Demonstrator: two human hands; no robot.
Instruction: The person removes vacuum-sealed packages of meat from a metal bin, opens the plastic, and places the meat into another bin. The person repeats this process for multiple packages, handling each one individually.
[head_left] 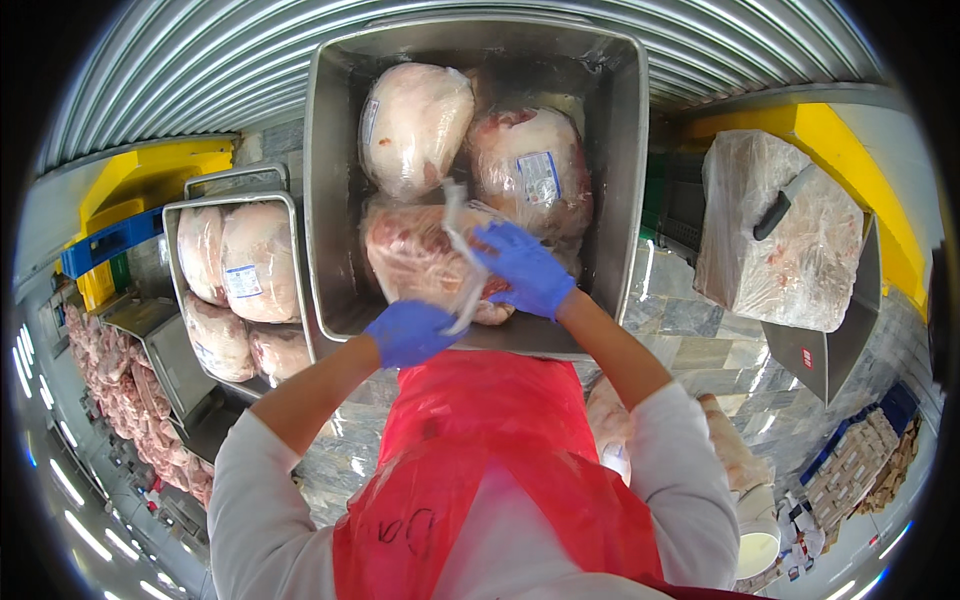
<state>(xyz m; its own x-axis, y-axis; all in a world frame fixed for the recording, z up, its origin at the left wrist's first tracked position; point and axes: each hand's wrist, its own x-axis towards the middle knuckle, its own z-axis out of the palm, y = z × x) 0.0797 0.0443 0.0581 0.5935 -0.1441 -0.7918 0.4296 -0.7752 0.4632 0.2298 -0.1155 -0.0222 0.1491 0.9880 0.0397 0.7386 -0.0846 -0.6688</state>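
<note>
A wrapped piece of meat lies at the near side of a deep metal tub. My left hand, in a blue glove, is at the tub's near rim. Its fingers are closed on a twisted strip of clear plastic wrap, slightly blurred, which rises across the meat. My right hand, also gloved in blue, rests on the right part of that piece with its fingers apart. Behind it sit a wrapped pale piece of meat and a labelled piece of meat in clear film.
To the left stands a smaller metal tub holding several wrapped pieces of meat. On the right, a black-handled knife lies on a large plastic-covered block. A corrugated metal wall runs behind. A white bucket stands at lower right.
</note>
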